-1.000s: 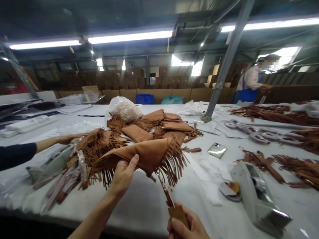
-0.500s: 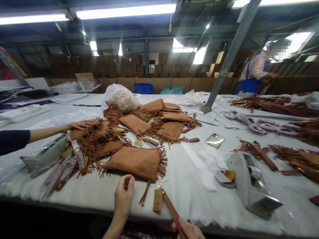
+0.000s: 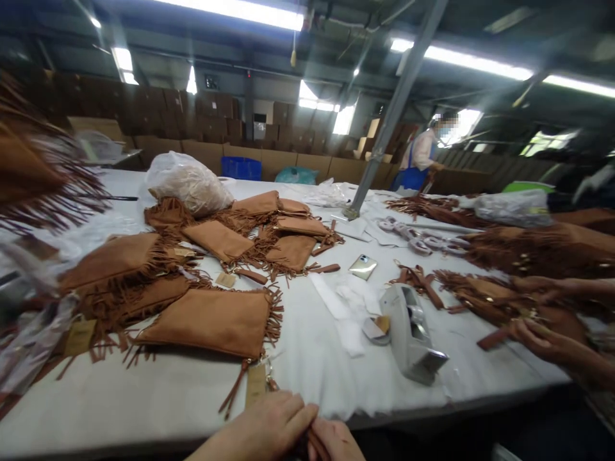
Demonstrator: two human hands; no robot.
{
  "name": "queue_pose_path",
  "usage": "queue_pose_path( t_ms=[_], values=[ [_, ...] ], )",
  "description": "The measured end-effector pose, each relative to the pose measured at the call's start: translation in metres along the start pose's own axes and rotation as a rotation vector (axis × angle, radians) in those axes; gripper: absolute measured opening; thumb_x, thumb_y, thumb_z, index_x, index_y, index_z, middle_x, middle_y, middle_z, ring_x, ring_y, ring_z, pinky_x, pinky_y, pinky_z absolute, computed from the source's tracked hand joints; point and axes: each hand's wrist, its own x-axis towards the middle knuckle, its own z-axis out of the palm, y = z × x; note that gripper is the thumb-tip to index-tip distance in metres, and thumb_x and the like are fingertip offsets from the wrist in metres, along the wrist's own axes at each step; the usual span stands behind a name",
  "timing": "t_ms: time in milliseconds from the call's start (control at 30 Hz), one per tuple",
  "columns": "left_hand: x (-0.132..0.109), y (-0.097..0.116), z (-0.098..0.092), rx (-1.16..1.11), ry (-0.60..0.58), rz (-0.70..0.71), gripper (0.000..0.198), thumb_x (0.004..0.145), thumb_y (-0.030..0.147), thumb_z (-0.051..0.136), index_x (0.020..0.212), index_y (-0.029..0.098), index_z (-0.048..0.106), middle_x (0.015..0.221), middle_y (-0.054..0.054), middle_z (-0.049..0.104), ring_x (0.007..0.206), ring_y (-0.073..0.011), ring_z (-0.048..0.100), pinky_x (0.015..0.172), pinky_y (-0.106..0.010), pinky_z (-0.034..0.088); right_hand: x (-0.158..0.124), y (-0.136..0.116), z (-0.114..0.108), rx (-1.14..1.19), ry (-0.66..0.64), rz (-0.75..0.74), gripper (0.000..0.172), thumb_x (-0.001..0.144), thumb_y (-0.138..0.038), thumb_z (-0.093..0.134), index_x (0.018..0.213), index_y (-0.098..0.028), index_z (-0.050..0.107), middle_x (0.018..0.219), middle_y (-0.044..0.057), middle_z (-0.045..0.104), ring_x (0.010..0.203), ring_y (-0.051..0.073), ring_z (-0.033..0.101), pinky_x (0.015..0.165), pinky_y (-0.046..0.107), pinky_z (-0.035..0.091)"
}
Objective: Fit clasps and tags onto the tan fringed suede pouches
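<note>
A tan suede pouch [image 3: 211,320] with fringe lies flat just in front of me. A brown tassel [image 3: 234,387] and a cardboard tag [image 3: 255,381] hang from its near right corner. My right hand [image 3: 339,440] is closed on the brown leather strap [image 3: 318,443] at the bottom of the view. Against it, my left hand [image 3: 266,419] is also closed around the strap, fingers bent over it and hiding most of it. Both hands are at the table's near edge, close to the tag.
Several more fringed pouches [image 3: 218,240] are piled beyond. A grey tape dispenser [image 3: 408,333] and a phone [image 3: 362,266] sit right of centre. Another person's hands [image 3: 538,339] handle fringed pieces at the right. A metal post [image 3: 384,134] rises from the table.
My left hand has moved down and right from beside the pouch to join my right hand at the strap. The view has turned right. A fringed pouch is now raised at far left.
</note>
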Motion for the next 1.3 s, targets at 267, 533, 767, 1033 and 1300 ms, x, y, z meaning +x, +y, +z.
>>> queue_pose_path(
  t_ms=[267, 533, 767, 1033, 1300],
  values=[
    [-0.005, -0.014, 0.019, -0.523, 0.346, -0.402, 0.037, 0.092, 0.022, 0.037, 0.127, 0.024, 0.049, 0.081, -0.005, 0.070, 0.071, -0.0170, 0.066, 0.068, -0.023, 0.053, -0.001, -0.009, -0.100, -0.386, 0.680, -0.179, 0.049, 0.083, -0.060, 0.040, 0.073, -0.018, 0.063, 0.056, 0.001, 0.057, 0.049, 0.015, 0.052, 0.049, 0.026, 0.038],
    [-0.001, -0.024, -0.001, -1.042, 0.432, -0.797, 0.040, 0.084, 0.048, 0.052, 0.114, 0.025, 0.066, 0.105, -0.005, 0.071, 0.098, -0.0255, 0.064, 0.095, -0.034, 0.047, 0.020, -0.027, -0.186, -1.331, 0.982, -0.140, 0.031, 0.090, -0.018, 0.035, 0.102, -0.018, 0.064, 0.093, 0.012, 0.066, 0.082, 0.024, 0.061, 0.068, 0.032, 0.041],
    [-0.003, -0.023, 0.004, -1.081, 0.394, -0.763, 0.040, 0.086, 0.048, 0.048, 0.116, 0.028, 0.064, 0.117, -0.004, 0.066, 0.113, -0.0250, 0.057, 0.100, -0.032, 0.041, 0.070, -0.062, -0.193, -1.696, 0.697, -0.096, 0.032, 0.085, -0.005, 0.038, 0.099, -0.012, 0.066, 0.100, 0.017, 0.064, 0.097, 0.031, 0.054, 0.076, 0.038, 0.039],
    [-0.002, -0.019, 0.010, -1.088, 0.431, -0.876, 0.047, 0.085, 0.056, 0.043, 0.108, 0.022, 0.067, 0.061, -0.002, 0.067, 0.041, -0.0131, 0.045, 0.045, -0.022, 0.042, 0.096, -0.058, -0.215, -1.664, 0.474, -0.131, 0.025, 0.081, -0.001, 0.046, 0.077, -0.011, 0.069, 0.089, 0.016, 0.069, 0.095, 0.029, 0.058, 0.078, 0.036, 0.037],
    [0.000, -0.022, 0.009, -1.016, 0.388, -0.806, 0.048, 0.085, 0.060, 0.040, 0.084, 0.020, 0.067, 0.049, 0.001, 0.053, 0.050, -0.0149, 0.046, 0.055, -0.023, 0.037, 0.071, -0.077, -0.202, -1.531, 0.629, -0.103, 0.023, 0.089, -0.012, 0.042, 0.092, -0.012, 0.065, 0.087, 0.016, 0.068, 0.089, 0.026, 0.061, 0.073, 0.032, 0.036]
  ],
)
